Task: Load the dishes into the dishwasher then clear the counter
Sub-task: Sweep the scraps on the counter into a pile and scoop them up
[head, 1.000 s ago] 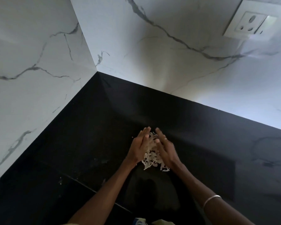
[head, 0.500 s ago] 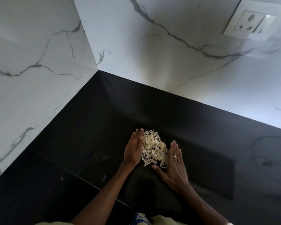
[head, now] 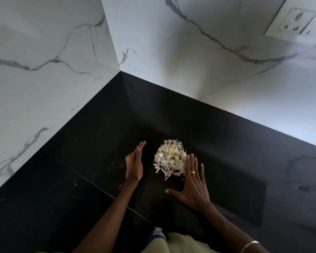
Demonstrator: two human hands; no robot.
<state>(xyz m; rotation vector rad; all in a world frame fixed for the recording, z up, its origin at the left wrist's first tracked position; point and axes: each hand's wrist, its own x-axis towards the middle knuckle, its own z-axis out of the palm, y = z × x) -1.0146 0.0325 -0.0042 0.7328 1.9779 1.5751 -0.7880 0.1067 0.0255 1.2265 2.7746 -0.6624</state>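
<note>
Scraps (head: 170, 157): heaped mid-counter (head: 80, 179) | your left hand (head: 134, 163): drew away leftward, flat, empty | your right hand (head: 192, 185): spread beside heap, empty | gathering done, removal pending.

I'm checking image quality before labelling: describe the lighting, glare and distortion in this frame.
Head view: light falls from the right, brightening the marble wall there; the black counter is dim, showing faint reflections. Wide-angle bending curves the wall edges. The pale scrap pile is sharp; the left hand looks slightly soft.
</note>
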